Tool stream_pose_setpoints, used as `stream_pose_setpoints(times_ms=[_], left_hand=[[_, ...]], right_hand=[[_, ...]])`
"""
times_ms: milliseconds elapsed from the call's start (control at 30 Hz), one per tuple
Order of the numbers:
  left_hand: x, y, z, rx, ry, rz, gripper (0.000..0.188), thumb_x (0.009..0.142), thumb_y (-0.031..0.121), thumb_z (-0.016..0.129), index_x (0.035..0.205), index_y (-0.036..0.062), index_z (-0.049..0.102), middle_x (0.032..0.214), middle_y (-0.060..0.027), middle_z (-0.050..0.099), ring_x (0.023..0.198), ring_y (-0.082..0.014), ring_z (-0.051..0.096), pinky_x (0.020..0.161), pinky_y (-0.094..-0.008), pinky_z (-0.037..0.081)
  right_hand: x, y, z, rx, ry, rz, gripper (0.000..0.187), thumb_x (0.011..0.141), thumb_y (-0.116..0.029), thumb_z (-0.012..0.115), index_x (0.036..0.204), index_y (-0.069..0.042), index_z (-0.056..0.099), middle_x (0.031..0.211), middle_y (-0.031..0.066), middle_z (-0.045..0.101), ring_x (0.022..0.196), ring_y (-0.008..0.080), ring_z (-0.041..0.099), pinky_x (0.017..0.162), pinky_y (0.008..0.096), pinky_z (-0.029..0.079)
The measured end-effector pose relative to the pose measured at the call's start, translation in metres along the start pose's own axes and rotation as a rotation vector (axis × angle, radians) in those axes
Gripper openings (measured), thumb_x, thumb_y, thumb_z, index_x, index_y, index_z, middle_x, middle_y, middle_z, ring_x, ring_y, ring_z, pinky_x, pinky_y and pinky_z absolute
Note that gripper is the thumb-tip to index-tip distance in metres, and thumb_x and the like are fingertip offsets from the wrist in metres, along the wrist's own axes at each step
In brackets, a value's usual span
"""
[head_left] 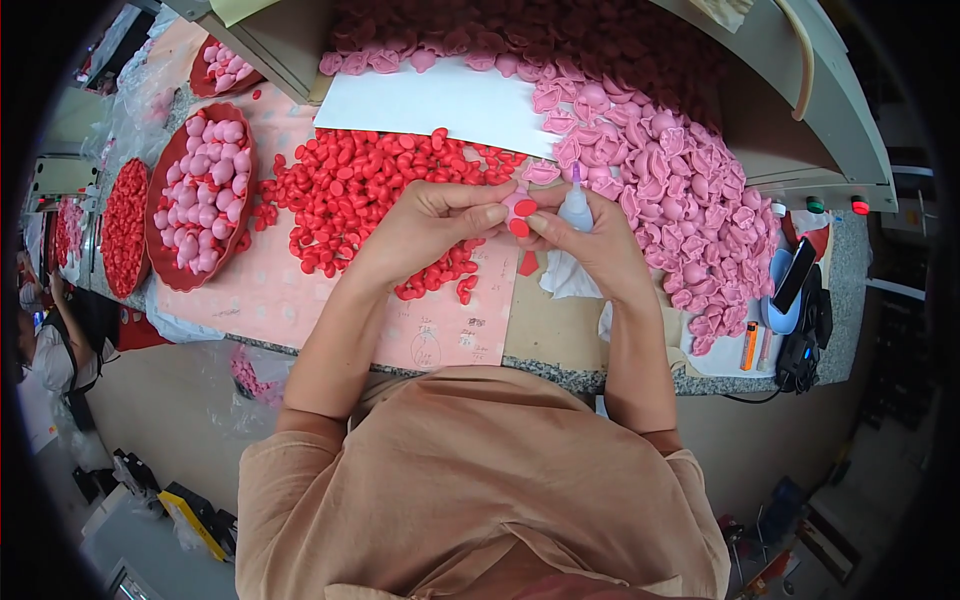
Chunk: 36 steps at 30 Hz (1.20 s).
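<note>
From my remote seat, far left I see a dark red tray (124, 228) filled with small red pieces, then a larger oval tray (200, 200) heaped with pink shells, and behind it another tray (222, 68) of pink ones. On the surface (540, 335), a loose heap of red pieces (370, 195) spreads over pink paper. My left hand (425, 230) has its grip pinched tight on a small pink-and-red piece (518, 212), held above the surface between both hands. My right hand (595, 245) meets that piece with its fingertips while its grip is wrapped around a small white squeeze bottle (576, 205), nozzle up. To the right lies a big mound of pink shells (680, 200).
</note>
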<state>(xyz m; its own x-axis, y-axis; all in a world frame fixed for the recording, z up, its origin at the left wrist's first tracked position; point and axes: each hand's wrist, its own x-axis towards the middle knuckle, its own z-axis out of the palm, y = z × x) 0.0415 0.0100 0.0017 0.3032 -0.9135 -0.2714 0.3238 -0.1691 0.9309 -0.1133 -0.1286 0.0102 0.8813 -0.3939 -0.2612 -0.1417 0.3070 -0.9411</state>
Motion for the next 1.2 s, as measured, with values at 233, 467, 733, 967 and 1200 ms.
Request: stream_pose_setpoints(times_ms=[233, 467, 733, 967, 1200], left_hand=[[0.000, 0.001, 0.001, -0.022, -0.011, 0.010, 0.032, 0.087, 0.013, 0.060, 0.118, 0.0048, 0.058, 0.096, -0.0044, 0.065, 0.087, -0.0083, 0.060, 0.079, -0.0241, 0.050], [0.002, 0.002, 0.009, -0.105, -0.077, 0.050, 0.039, 0.092, 0.015, 0.052, 0.128, 0.0023, 0.046, 0.111, -0.0080, 0.060, 0.097, -0.0147, 0.060, 0.083, -0.0292, 0.052], [0.001, 0.001, 0.011, -0.187, 0.003, 0.012, 0.037, 0.091, 0.016, 0.054, 0.124, -0.0003, 0.049, 0.106, -0.0091, 0.062, 0.097, -0.0147, 0.060, 0.085, -0.0285, 0.051], [0.000, 0.003, 0.013, -0.122, -0.004, 0.052, 0.036, 0.091, 0.010, 0.053, 0.124, -0.0017, 0.048, 0.106, -0.0101, 0.061, 0.096, -0.0179, 0.061, 0.084, -0.0332, 0.053], [0.001, 0.002, 0.012, -0.164, -0.030, 0.083, 0.036, 0.090, 0.009, 0.055, 0.124, -0.0001, 0.050, 0.106, -0.0074, 0.062, 0.095, -0.0122, 0.060, 0.084, -0.0261, 0.051]], right_hand=[[0.002, 0.000, 0.001, 0.021, 0.033, 0.031, 0.022, 0.086, -0.012, 0.061, 0.104, 0.001, 0.058, 0.090, 0.0087, 0.063, 0.078, 0.0152, 0.063, 0.068, 0.0263, 0.052], [0.004, 0.001, 0.000, 0.026, 0.045, 0.088, 0.024, 0.090, -0.021, 0.056, 0.102, 0.000, 0.059, 0.082, 0.0053, 0.062, 0.073, 0.0123, 0.061, 0.065, 0.0244, 0.050], [0.003, -0.002, 0.007, 0.077, 0.120, -0.061, 0.026, 0.088, -0.013, 0.058, 0.110, 0.002, 0.055, 0.088, 0.0071, 0.062, 0.075, 0.0134, 0.061, 0.071, 0.0261, 0.052], [0.003, 0.000, 0.005, 0.055, 0.100, -0.072, 0.026, 0.087, -0.009, 0.059, 0.109, 0.003, 0.055, 0.094, 0.0090, 0.063, 0.081, 0.0138, 0.062, 0.073, 0.0264, 0.052], [0.005, 0.004, 0.002, 0.018, 0.090, -0.063, 0.024, 0.086, -0.009, 0.060, 0.107, 0.003, 0.057, 0.094, 0.0082, 0.064, 0.081, 0.0136, 0.062, 0.075, 0.0269, 0.052]])
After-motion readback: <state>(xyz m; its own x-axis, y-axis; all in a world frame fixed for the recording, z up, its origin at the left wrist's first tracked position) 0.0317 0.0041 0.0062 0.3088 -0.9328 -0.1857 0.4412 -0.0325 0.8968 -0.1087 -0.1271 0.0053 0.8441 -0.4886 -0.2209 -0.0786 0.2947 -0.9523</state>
